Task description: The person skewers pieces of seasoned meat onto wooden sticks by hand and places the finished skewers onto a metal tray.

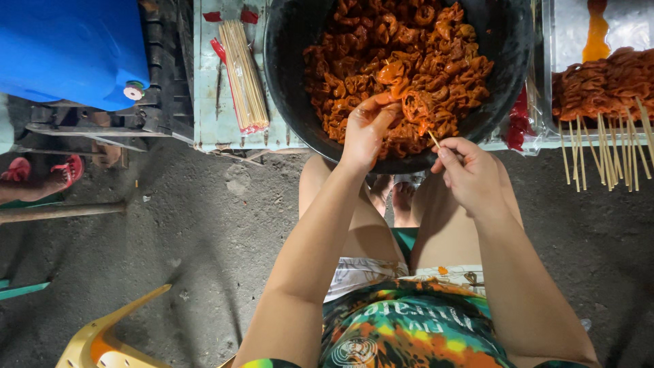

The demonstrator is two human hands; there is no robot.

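Pinching a curl of orange marinated meat [415,105] at the 6 o'clock edge of the big black basin [286,75], the left hand [364,133] steadies it while the right hand [470,174], fingers pressed around a bamboo skewer [433,138], pokes in, seemingly to thread it.

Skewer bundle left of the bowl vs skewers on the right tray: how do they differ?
1. The bundle is bare sticks; the tray skewers carry orange-red marinated meat at their top ends.
2. The bundle lies packed tight and parallel, partly in a clear wrapper with red ends; the tray skewers fan out loosely.
3. The bundle sits wholly on the table; the tray skewers' bare ends overhang the tray edge.

Both look like thin pale wooden sticks.
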